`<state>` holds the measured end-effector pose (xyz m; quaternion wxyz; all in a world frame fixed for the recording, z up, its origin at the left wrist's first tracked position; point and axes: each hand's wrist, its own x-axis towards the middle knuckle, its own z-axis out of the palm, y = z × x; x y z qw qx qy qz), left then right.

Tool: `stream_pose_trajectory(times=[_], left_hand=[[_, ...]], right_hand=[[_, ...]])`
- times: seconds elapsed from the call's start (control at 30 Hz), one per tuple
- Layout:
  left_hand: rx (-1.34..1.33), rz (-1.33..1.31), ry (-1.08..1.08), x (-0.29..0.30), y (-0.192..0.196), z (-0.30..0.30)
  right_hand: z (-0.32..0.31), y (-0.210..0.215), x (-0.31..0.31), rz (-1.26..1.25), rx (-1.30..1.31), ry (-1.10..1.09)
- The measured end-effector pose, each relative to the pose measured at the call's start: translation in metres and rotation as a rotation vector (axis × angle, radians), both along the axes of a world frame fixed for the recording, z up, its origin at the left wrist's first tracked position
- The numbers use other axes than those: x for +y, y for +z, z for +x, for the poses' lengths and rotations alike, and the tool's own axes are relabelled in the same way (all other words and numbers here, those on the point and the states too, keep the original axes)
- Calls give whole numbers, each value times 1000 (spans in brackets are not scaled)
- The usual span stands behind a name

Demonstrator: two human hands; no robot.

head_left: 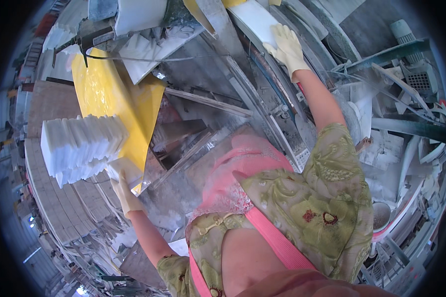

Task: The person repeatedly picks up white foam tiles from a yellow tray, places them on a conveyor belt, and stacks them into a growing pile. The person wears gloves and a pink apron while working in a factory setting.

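The left hand [125, 194], nearer the yellow sheet [106, 81], pinches a white tile [120, 166] at that sheet's near end, just beside the tile stack [79, 143]. Well right of the sheet, the right hand [287, 49] lies, fingers extended, on a white slab [253, 22], long axis running far-left to near-right.

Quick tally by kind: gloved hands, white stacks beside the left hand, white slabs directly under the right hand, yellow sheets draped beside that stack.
Gloved hands, left hand and right hand: 2
White stack: 1
White slab: 1
Yellow sheet: 1
Total: 5
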<state>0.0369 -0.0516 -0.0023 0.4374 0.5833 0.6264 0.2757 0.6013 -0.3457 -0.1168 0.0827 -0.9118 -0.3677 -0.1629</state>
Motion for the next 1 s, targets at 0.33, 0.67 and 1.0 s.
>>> stream_pose_trajectory(times=[0.33, 0.67, 1.0], left_hand=[[-12, -25, 3, 49, -39, -25], [95, 12, 81, 55, -49, -34], [68, 57, 0, 72, -74, -57]], right_hand=[[50, 1, 80, 24, 61, -154], [80, 12, 146, 155, 316, -364], [78, -18, 125, 100, -2, -260]])
